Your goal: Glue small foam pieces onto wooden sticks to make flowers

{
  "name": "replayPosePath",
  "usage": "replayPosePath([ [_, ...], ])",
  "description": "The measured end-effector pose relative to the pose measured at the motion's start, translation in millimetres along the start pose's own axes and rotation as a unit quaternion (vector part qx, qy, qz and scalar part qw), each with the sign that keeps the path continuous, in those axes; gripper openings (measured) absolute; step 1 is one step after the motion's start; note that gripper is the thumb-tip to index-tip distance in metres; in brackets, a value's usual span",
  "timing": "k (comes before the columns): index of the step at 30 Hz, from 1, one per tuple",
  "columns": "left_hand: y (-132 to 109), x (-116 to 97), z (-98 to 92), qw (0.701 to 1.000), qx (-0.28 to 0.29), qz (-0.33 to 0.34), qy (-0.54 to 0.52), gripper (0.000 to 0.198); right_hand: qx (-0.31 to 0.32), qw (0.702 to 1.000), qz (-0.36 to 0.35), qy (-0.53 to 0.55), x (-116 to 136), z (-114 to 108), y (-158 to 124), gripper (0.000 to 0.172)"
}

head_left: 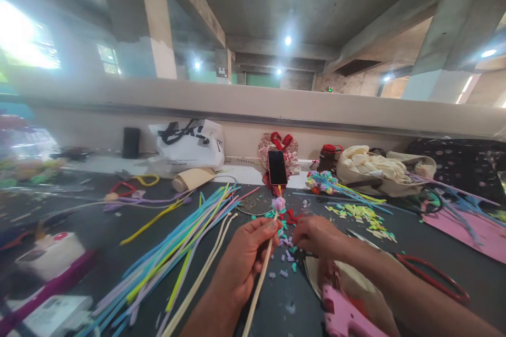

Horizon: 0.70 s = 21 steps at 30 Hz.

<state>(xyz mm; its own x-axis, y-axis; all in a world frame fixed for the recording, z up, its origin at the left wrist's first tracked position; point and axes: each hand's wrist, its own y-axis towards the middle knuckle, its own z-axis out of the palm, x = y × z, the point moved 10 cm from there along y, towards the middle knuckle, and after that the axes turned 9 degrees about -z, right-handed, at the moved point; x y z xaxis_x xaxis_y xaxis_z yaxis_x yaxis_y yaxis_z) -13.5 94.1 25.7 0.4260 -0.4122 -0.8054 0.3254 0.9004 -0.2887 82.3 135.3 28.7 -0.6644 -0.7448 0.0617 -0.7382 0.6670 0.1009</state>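
Observation:
My left hand [251,253] is pinched around a cream fuzzy stem [259,287], tilted with its top pointing away from me. A small lilac flower-like tuft [278,204] sits at the top of that stem. My right hand [316,236] hovers to the right, its fingers curled down over small cut pieces; whatever is between the fingertips is hidden. Red pieces [291,217] lie just beyond those fingers, and lilac and teal bits [288,257] are scattered below. A pink glue gun [348,313] rests under my right forearm, on a pale round pad [361,279].
Long blue, yellow and lilac pipe cleaners [169,253] spread at left. A phone [277,167] leans against a patterned bag at the back. Yellow-green pieces [361,214], red-handled scissors [432,276] and a cloth bag [369,166] lie right. A white plastic bag [190,145] stands back left.

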Motion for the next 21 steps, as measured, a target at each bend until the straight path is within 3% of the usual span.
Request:
replayPosePath([
  [12, 1.7, 1.3, -1.1, 1.0, -0.008, 0.005, 0.029, 0.02, 0.023, 0.996, -0.017, -0.079, 11.3, 20.3, 12.4, 0.019],
  [21, 1.5, -3.4, 0.3, 1.0, 0.003, 0.022, 0.018, 0.017, 0.012, 0.997, -0.007, -0.079, -8.5, 3.4, 15.7, 0.026],
])
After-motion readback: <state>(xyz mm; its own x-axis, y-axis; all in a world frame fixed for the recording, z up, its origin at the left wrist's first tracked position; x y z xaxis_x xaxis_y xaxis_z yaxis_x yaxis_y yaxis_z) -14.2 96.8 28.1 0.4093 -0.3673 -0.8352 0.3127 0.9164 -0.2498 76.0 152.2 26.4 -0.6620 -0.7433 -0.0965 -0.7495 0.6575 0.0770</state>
